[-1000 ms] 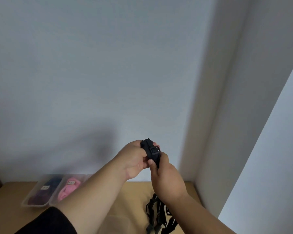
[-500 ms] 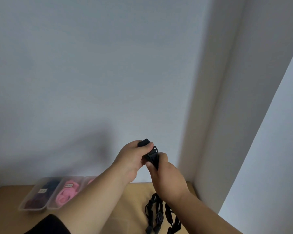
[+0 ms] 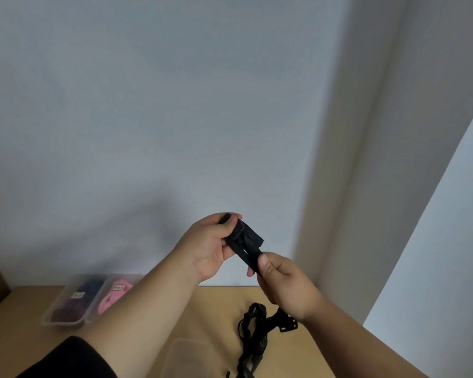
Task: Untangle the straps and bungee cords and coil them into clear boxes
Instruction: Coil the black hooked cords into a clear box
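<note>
Head cam: left hand [image 3: 210,248] pinches the folded black strap [image 3: 247,242] up in the air, right hand [image 3: 287,285] grips its tail. The rest hangs to the desk [image 3: 208,309]. Loose tension and the coil probably springs apart before reaching the empty box [image 3: 187,356].

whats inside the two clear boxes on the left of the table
The nearer-left box holds dark coiled cords with a small label; the box beside it holds pink ones. The forearm covers that box's right part.
</note>
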The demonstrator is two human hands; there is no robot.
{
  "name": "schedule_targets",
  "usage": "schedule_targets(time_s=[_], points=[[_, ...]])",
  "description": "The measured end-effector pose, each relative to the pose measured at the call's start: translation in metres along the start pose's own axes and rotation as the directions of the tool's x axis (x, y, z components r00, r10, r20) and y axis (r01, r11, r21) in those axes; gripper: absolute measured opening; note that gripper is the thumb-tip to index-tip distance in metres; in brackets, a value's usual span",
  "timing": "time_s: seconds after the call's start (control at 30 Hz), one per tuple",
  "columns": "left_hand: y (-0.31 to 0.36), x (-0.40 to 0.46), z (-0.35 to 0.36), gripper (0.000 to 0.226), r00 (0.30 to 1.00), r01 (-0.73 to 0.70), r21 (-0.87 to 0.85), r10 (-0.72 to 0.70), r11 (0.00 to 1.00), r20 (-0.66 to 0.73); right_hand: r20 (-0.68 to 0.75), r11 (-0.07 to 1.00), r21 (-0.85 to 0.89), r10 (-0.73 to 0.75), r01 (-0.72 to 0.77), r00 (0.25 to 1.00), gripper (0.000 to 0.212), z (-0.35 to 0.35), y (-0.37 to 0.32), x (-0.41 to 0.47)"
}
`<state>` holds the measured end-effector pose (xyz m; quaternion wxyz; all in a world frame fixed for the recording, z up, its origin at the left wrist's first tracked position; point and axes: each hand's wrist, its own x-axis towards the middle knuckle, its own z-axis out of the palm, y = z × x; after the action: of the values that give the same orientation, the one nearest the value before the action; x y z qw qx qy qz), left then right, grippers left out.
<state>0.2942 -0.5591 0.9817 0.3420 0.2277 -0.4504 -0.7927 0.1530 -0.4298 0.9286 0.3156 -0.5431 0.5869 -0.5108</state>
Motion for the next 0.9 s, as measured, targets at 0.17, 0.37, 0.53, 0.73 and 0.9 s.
schedule_targets(time_s=[0.17, 0.37, 0.53, 0.73, 0.9], points=[[-0.001, -0.004, 0.013, 0.019, 0.996, 0.013, 0.021, -0.014, 1.0, 0.084, 0.209, 0.943, 0.279, 0.123, -0.18, 0.97, 0.049, -0.01, 0.007, 0.002], [-0.007, -0.002, 0.008, 0.025, 0.998, -0.006, 0.352, -0.018, 0.936, 0.064, 0.166, 0.946, 0.131, 0.275, -0.298, 0.947, 0.046, -0.033, 0.005, 0.012], [-0.03, 0.004, 0.0, 0.02, 0.999, -0.047, 0.603, 0.039, 0.797, 0.025, 0.076, 0.885, -0.067, 0.465, -0.461, 0.882, 0.052, -0.041, 0.0, 0.023], [-0.057, 0.004, 0.007, 0.027, 0.986, -0.05, 0.846, 0.162, 0.53, -0.043, -0.149, 0.772, -0.446, 0.435, -0.453, 0.888, 0.048, -0.046, -0.012, 0.037], [-0.062, 0.008, 0.002, 0.029, 0.978, 0.15, 0.738, 0.012, 0.658, -0.209, -0.127, 0.597, -0.773, 0.183, -0.213, 0.975, 0.027, -0.034, -0.023, 0.038]])
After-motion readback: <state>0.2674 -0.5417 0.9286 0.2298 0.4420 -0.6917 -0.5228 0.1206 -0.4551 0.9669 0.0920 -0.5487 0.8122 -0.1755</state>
